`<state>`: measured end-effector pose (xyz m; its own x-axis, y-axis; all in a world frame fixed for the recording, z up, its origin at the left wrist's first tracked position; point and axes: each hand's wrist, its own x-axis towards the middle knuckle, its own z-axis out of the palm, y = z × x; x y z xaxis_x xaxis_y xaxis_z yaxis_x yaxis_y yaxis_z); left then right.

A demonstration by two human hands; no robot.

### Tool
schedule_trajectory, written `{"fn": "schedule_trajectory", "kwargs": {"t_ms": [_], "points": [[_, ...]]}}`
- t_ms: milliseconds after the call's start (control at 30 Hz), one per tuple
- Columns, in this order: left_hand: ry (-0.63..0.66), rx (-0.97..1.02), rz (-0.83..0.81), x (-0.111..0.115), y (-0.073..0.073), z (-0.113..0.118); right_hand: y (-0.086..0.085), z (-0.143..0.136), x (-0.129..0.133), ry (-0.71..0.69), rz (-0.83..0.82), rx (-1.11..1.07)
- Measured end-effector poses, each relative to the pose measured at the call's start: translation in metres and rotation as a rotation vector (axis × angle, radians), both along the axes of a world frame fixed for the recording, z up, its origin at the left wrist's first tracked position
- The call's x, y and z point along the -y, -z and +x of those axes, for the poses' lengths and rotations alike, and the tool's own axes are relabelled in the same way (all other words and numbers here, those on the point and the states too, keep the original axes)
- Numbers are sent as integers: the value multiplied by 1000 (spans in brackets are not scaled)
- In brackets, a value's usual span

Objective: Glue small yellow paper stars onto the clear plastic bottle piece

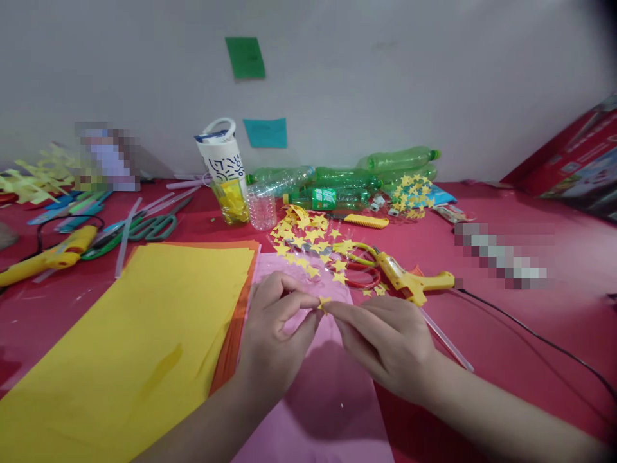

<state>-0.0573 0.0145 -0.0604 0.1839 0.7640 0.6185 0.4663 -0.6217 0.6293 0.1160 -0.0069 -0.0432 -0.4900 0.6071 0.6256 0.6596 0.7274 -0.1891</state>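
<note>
A small yellow paper star is held between both hands above a pink sheet. My left hand pinches its left side between thumb and forefinger. From the other side, the fingertips of my right hand are closed at the star's right edge. Many more yellow stars lie loosely just beyond my hands. A yellow glue gun lies to the right of them, beside red-handled scissors.
Yellow sheets over orange paper lie at left. Green plastic bottles, a clear bottle piece, a white tumbler and a yellow cutter stand or lie behind. Dark-handled scissors and another glue gun lie further left.
</note>
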Motion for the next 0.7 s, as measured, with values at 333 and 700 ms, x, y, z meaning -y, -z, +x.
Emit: {"fn": "schedule_trajectory", "kwargs": {"t_ms": [333, 700], "points": [[-99, -19, 38, -4, -4, -2, -14, 14, 0, 25, 32, -78], [-86, -132, 47, -4, -12, -16, -20, 57, -28, 446, -64, -200]]}}
